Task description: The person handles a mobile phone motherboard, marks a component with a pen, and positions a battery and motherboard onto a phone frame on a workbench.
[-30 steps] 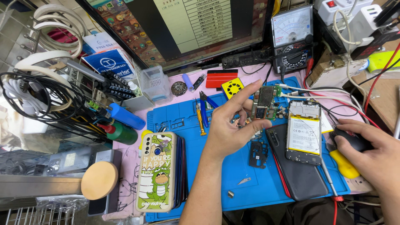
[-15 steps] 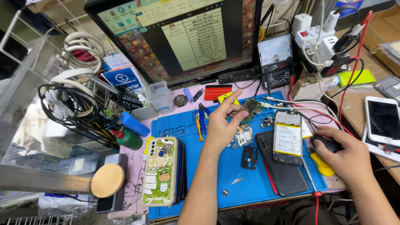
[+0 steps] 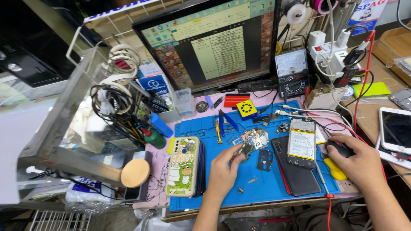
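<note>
Bench evenly lit from above, bright and fairly flat; only soft, short shadows cast under left hand [image 3: 224, 171] and right hand [image 3: 364, 164]. Monitor [image 3: 209, 42] seen self-lit, slightly washed out. Mild glare noted on white phone [image 3: 396, 130]. Wide-angle bending seen at frame edges. Upper left corner left dark. Focus mostly sharp.
</note>
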